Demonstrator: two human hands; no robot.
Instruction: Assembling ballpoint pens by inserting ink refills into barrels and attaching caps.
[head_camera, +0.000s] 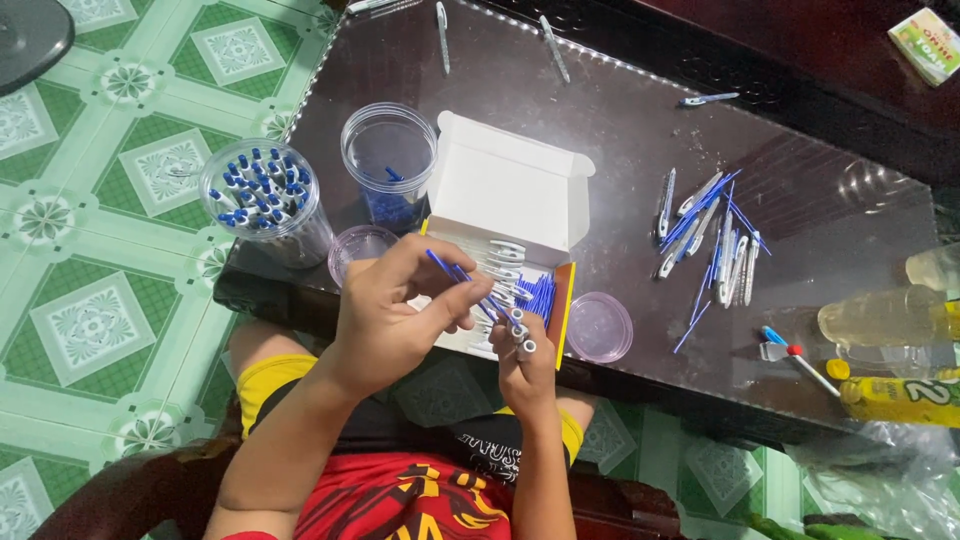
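Refills first: my left hand (385, 325) pinches a thin blue pen refill (450, 270) between thumb and fingertips, its far end slanting down toward my right hand (525, 365). That hand is curled tight around a small bunch of white pen barrels (518, 335), open ends up. Both hands hang over the open white cardboard box (505, 190) on the dark glass table (620, 130), where more barrels and blue refills lie. A clear jar of assembled pens (265, 195) stands at the table's left corner, another clear jar (390, 150) beside it holds what look like blue caps, though I can't be sure. Loose pen parts (710, 235) lie scattered to the right. I'd judge the risk is the refill missing a barrel mouth and bending, or the crowded bunch slipping from my grip into the box
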